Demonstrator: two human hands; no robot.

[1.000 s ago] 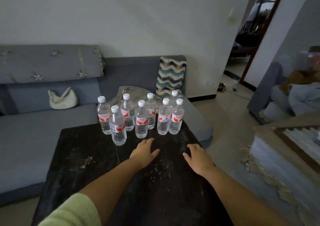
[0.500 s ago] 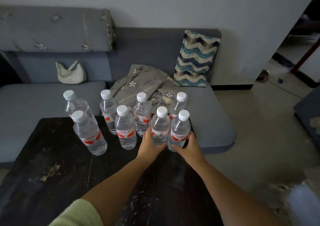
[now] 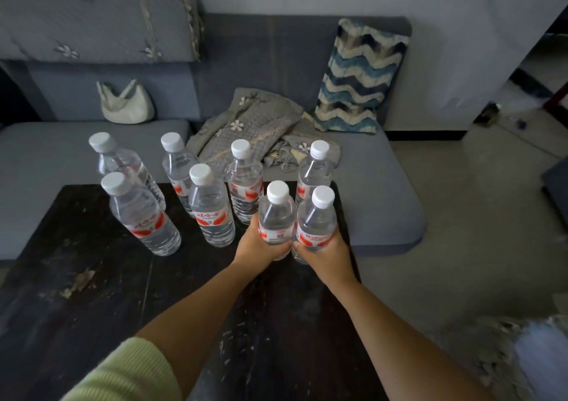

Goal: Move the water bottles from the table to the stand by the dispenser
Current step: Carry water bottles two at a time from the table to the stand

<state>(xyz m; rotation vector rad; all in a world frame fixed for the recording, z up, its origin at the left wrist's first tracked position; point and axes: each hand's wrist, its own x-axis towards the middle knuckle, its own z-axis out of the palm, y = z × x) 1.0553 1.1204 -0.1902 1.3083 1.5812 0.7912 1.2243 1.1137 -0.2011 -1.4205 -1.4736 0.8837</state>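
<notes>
Two upright water bottles stand touching at the 1 o'clock corner of the dark surface (image 3: 92, 293). The left hand (image 3: 258, 245) wraps its fingers round the left bottle (image 3: 276, 219), the right hand (image 3: 330, 251) round the right bottle (image 3: 316, 222). Whether their bases have lifted is probably hidden. Six more bottles (image 3: 210, 207) stand behind, toward 11 o'clock.

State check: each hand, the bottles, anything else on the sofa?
left hand: grips one clear capped water bottle
right hand: grips a second capped bottle
six other bottles: upright, capped, on dark table
cream handbag: slumped on grey sofa
zigzag cushion: leaning on backrest
</notes>
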